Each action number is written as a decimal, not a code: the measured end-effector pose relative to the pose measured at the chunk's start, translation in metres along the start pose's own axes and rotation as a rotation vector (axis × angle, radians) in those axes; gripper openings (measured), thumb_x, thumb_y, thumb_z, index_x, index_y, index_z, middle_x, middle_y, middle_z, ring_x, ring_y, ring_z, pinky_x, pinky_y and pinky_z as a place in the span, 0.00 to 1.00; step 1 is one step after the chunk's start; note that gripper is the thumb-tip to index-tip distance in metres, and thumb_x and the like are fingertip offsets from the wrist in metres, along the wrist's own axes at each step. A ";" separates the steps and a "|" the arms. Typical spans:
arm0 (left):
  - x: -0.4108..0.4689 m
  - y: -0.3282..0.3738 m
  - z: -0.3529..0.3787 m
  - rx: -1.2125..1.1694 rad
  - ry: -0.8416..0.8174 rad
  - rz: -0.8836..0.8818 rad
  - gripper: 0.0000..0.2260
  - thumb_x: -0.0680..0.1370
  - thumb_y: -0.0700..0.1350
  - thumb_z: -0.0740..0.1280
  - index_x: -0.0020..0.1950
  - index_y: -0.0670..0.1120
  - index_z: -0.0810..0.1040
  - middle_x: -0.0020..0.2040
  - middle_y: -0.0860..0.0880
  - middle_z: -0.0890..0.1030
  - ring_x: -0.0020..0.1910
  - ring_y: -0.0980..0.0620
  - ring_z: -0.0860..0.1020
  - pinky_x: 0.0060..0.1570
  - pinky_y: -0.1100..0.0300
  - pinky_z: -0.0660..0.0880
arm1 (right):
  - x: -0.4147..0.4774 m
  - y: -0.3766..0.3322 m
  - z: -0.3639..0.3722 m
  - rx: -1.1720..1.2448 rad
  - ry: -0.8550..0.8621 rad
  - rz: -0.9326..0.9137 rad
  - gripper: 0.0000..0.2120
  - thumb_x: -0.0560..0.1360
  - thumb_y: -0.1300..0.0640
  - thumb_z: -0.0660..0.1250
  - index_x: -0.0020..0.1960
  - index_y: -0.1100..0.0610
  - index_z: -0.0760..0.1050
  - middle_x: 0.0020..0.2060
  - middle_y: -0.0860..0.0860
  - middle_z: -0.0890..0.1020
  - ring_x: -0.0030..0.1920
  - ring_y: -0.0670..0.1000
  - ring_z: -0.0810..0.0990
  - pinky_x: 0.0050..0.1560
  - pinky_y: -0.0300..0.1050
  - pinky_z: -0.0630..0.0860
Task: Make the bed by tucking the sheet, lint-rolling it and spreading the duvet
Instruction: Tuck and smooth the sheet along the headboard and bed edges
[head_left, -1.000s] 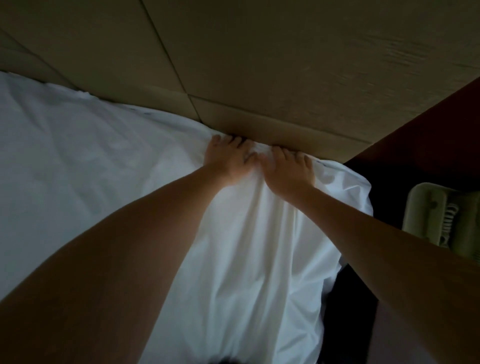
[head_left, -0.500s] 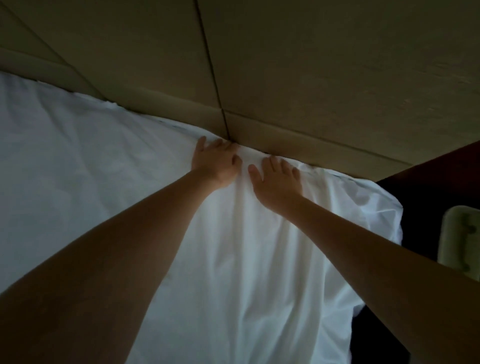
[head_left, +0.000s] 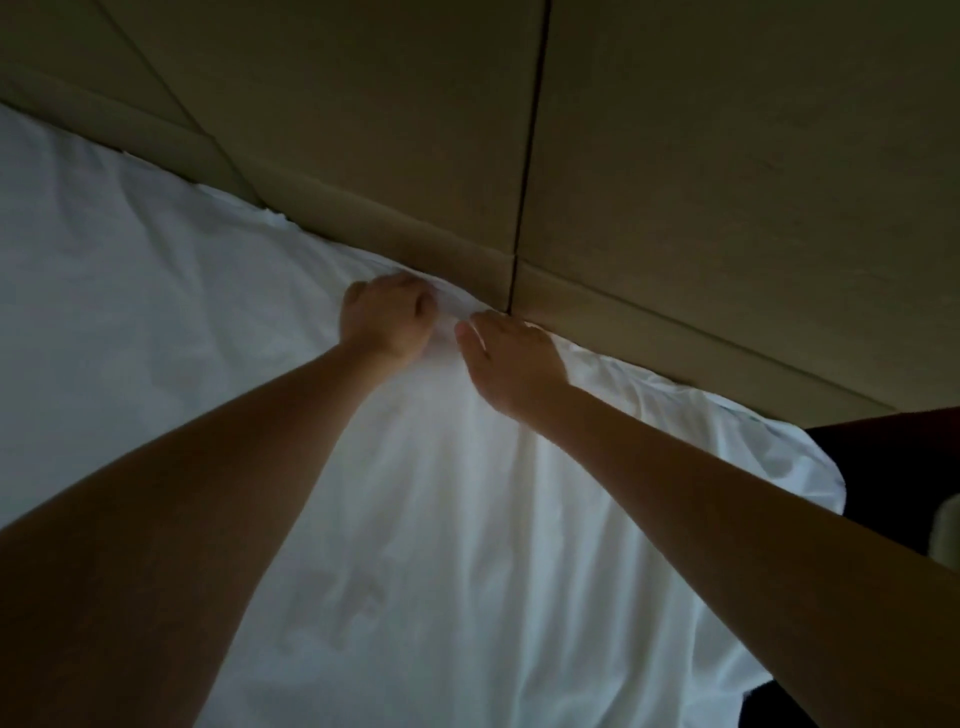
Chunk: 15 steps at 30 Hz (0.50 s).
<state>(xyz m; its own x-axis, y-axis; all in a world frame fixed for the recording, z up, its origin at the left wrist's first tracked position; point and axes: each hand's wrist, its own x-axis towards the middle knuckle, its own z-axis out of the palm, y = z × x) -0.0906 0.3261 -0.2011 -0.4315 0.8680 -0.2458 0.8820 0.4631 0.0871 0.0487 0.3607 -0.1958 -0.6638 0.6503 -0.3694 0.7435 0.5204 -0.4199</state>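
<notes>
While its fingers curl tight into a bunched fold, left hand (head_left: 387, 317) grips sheet (head_left: 441, 519) at its 12 o'clock edge. Right hand (head_left: 511, 358), just beside at 3 o'clock, fingers bent, pinches the same edge. Sheet lies wrinkled, its top edge touching beige padded headboard (head_left: 727, 182).

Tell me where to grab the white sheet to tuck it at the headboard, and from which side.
Grip the sheet by its bunched top edge, where it meets the headboard, where the left hand and right hand grip it. Come from the mattress side, fingers reaching forward and down: the edge lies against the headboard, so only that side is open.
</notes>
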 end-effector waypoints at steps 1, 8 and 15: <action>0.001 -0.005 -0.001 0.055 -0.074 0.041 0.18 0.82 0.49 0.50 0.68 0.46 0.71 0.68 0.46 0.72 0.69 0.47 0.68 0.68 0.50 0.59 | 0.006 -0.008 0.002 0.030 -0.025 0.003 0.22 0.82 0.50 0.44 0.70 0.58 0.65 0.66 0.56 0.71 0.66 0.58 0.69 0.65 0.52 0.64; 0.024 -0.007 0.002 0.206 -0.267 0.107 0.22 0.82 0.54 0.47 0.74 0.51 0.62 0.74 0.51 0.65 0.75 0.51 0.57 0.74 0.45 0.44 | 0.037 -0.031 0.003 0.163 -0.091 0.180 0.22 0.82 0.56 0.45 0.75 0.59 0.51 0.69 0.62 0.67 0.69 0.60 0.65 0.67 0.54 0.63; 0.029 -0.031 -0.001 0.015 -0.145 0.181 0.18 0.80 0.53 0.50 0.62 0.52 0.76 0.61 0.50 0.78 0.66 0.50 0.71 0.70 0.49 0.56 | 0.043 -0.047 -0.001 0.100 -0.085 0.115 0.25 0.82 0.48 0.42 0.68 0.60 0.66 0.63 0.62 0.73 0.63 0.62 0.71 0.65 0.57 0.66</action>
<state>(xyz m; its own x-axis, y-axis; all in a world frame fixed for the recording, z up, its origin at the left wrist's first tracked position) -0.1311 0.3374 -0.2098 -0.2349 0.9015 -0.3635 0.9459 0.2981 0.1281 -0.0153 0.3645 -0.1913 -0.5822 0.6514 -0.4865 0.8061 0.3846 -0.4497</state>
